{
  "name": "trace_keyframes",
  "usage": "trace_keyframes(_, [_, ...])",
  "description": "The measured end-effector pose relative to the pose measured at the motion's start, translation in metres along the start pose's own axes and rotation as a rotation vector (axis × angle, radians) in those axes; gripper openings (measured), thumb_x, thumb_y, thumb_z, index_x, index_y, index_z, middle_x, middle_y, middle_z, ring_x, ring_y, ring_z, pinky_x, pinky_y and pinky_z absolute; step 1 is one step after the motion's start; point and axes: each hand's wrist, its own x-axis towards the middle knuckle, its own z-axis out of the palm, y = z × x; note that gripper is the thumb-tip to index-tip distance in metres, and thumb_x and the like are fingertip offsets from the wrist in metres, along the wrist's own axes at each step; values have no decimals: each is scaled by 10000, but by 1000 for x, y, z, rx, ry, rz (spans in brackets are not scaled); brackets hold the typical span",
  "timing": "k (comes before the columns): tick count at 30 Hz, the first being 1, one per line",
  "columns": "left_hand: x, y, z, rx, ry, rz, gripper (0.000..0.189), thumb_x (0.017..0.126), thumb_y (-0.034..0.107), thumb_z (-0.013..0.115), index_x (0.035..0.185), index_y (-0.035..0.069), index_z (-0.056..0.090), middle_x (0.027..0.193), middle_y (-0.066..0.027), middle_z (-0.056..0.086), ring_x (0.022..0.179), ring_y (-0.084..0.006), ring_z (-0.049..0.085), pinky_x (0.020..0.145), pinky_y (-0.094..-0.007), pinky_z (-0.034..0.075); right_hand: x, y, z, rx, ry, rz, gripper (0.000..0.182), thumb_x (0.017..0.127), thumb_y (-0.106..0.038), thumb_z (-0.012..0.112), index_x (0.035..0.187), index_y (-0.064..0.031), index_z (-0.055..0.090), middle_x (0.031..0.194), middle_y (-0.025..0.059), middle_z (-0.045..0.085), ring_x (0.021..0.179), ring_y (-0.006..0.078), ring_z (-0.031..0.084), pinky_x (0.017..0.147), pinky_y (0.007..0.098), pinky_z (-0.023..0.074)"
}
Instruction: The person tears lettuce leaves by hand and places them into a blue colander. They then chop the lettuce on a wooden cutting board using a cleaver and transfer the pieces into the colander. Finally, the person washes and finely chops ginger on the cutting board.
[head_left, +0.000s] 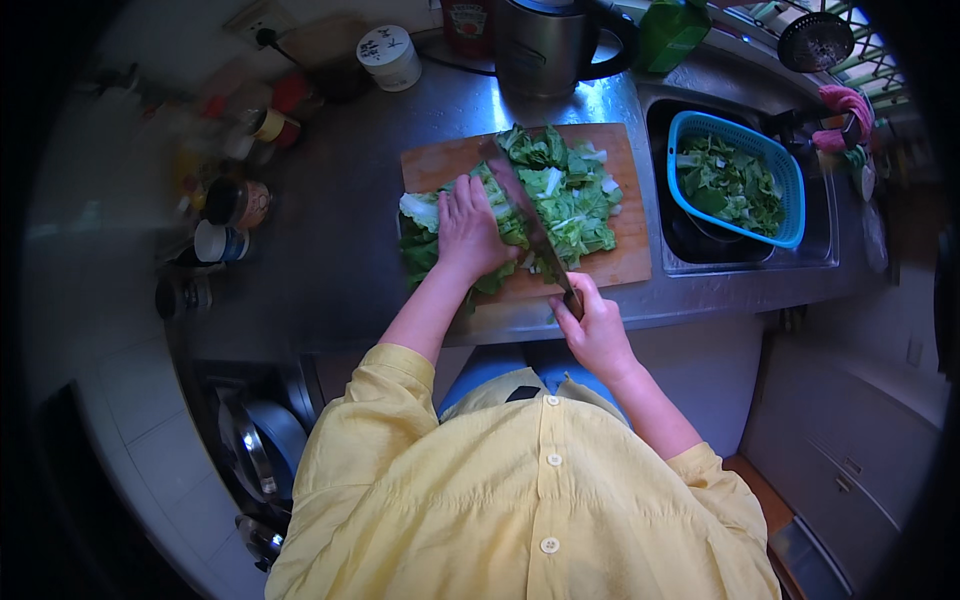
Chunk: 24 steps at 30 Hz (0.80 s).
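My left hand presses down on a bunch of leafy greens at the left side of a wooden cutting board. In my right hand is the dark handle of a kitchen knife, whose broad blade slants up and left, close beside my left fingers. Chopped greens with pale stem pieces cover the board right of the blade. Some leaves of the bunch hang past the board's left edge. The underside of the bunch is hidden.
A blue plastic basket of cut greens rests in the sink to the right. Behind the board stand an electric kettle, a white lidded tub and a green bottle. Jars line the counter's left side.
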Motion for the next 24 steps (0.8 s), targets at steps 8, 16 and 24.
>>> trace_keyframes(8, [-11, -10, -37, 73, -244, -91, 1491, 481, 592, 884, 1521, -78, 52, 1585, -293, 116, 1506, -415, -5, 1206, -553, -5, 6, 17, 4, -43, -30, 23, 301, 933, -142, 638, 1178, -52, 490, 735, 203, 652, 707, 422, 654, 626, 461, 501])
trace_keyframes(16, [-12, -29, -19, 48, -218, -64, 1317, 468, 408, 907, 1456, -81, 185, 1384, -239, 382, 1377, -416, 303, 1175, -581, 154, -10, -6, -3, -38, -129, 57, 300, 930, -137, 639, 1177, -56, 488, 743, 203, 653, 714, 431, 648, 618, 453, 500])
trace_keyframes(24, [-12, -44, -5, -172, -33, -85, 1240, 454, 334, 896, 1429, -47, 231, 1292, -213, 416, 1276, -400, 382, 1133, -504, 254, 8, -15, 12, -155, -136, 66, 280, 930, -131, 629, 1157, -64, 478, 769, 207, 658, 741, 439, 645, 641, 490, 495])
